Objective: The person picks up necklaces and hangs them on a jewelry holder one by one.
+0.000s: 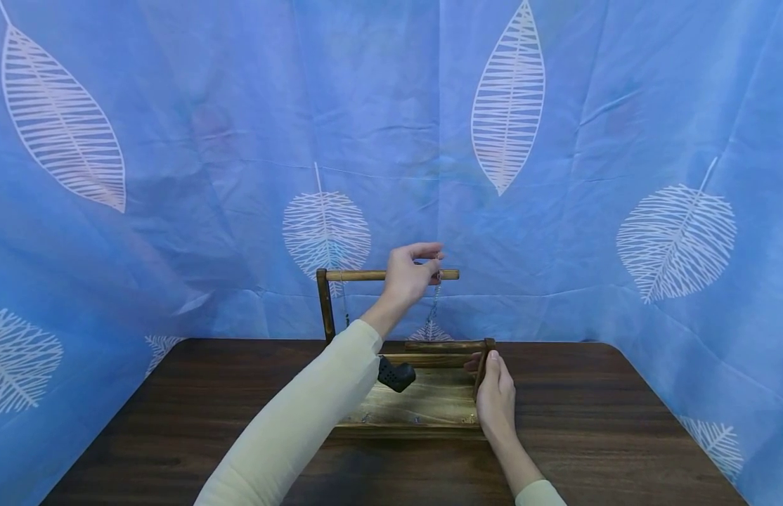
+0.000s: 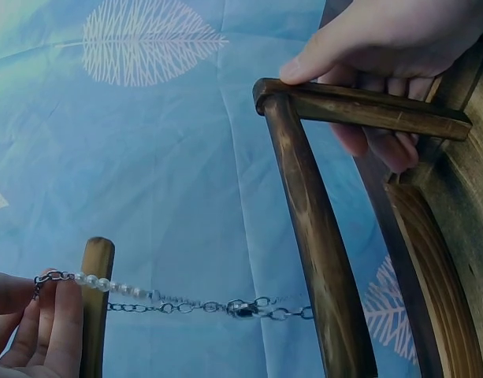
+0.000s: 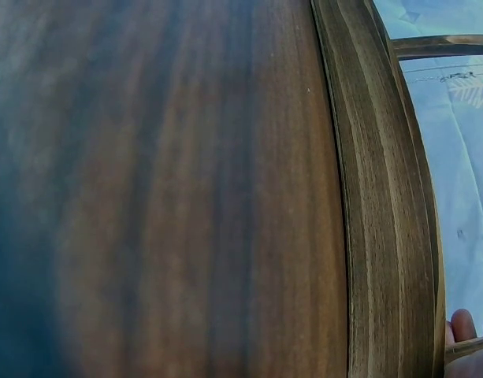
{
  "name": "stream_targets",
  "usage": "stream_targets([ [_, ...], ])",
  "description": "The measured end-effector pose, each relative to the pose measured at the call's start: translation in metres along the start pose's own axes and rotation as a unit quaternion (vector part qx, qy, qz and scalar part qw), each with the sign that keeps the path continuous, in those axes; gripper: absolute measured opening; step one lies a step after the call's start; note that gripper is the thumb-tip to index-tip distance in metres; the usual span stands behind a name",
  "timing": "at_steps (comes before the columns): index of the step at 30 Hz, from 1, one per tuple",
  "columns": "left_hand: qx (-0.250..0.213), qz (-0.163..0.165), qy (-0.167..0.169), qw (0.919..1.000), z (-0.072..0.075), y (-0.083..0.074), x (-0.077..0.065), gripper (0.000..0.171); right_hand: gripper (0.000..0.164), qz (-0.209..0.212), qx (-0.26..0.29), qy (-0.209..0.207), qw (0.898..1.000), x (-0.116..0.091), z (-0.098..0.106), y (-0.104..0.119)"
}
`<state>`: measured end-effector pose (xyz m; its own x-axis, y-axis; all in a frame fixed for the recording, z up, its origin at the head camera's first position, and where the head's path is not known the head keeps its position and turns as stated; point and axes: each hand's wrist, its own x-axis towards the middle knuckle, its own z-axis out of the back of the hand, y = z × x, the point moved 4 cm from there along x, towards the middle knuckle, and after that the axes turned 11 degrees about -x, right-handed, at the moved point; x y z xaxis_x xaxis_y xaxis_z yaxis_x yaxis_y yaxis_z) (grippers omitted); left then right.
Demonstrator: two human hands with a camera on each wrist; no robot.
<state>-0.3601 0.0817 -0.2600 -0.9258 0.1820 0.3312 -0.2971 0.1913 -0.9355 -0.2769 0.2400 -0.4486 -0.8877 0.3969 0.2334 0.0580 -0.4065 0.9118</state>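
Observation:
A brown wooden jewelry stand with a shallow tray base and two bars at different heights stands on the table. My left hand is at the right end of the higher bar. Its fingers pinch one end of a bracelet of silver chain links and white pearls, stretched past the bar tip in the left wrist view. My right hand grips the short right post that carries the lower bar, thumb in front and fingers behind. Fingertips show at the right wrist view's lower right; whose is unclear.
Another thin chain hangs from the left part of the higher bar. Small hooks line the tray's front. A black camera sits at my left wrist. Behind the dark wooden table hangs a blue leaf-patterned cloth.

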Motion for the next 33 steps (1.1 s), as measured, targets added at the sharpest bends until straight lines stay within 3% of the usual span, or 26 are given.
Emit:
stream_targets([
  [14, 0.014, -0.02, 0.009, 0.9997, 0.024, -0.006, -0.007, 0.031, 0.066, -0.005, 0.0, -0.001, 1.0, -0.001, -0.001, 0.001],
  [33, 0.068, -0.042, 0.0, 0.9968, 0.057, -0.01, -0.017, 0.031, 0.073, -0.002, -0.007, -0.006, 1.0, -0.001, 0.0, 0.002],
])
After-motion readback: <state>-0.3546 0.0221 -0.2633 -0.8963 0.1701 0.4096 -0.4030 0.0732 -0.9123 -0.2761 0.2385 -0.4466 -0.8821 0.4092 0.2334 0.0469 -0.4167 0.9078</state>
